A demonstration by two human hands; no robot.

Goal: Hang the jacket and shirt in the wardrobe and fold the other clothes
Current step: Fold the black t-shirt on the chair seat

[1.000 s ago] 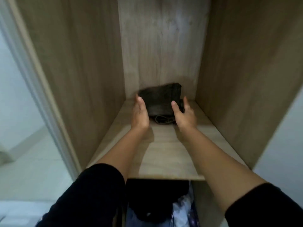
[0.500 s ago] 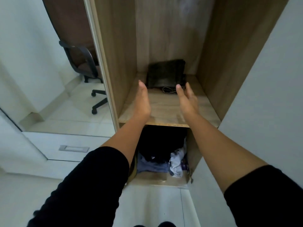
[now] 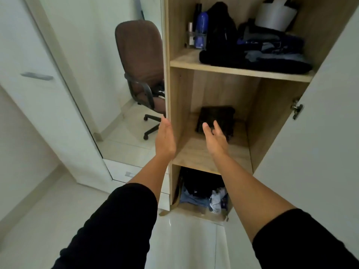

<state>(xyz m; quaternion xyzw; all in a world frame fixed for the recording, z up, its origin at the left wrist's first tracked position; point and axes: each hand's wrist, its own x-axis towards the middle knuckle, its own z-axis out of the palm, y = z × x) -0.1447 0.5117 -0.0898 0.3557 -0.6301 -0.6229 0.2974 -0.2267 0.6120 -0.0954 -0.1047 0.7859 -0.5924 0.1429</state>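
Note:
A dark folded garment (image 3: 217, 117) lies at the back of the wardrobe's middle shelf (image 3: 196, 152). My left hand (image 3: 165, 138) hovers in front of the wardrobe's left side panel with straight fingers and holds nothing. My right hand (image 3: 215, 135) is raised over the front part of the shelf, fingers relaxed and empty, just short of the garment. Neither hand touches the garment.
The upper shelf (image 3: 186, 61) carries dark folded clothes (image 3: 256, 59), bottles (image 3: 201, 30) and a white container (image 3: 275, 14). The bottom compartment holds a heap of clothes (image 3: 202, 193). An open white door (image 3: 320, 152) stands at the right. A mirror at the left reflects a brown office chair (image 3: 141, 68).
Both hands have let go of the folded garment and drawn back out of the shelf. The view has pulled away, and the upper shelf and bottom compartment now show.

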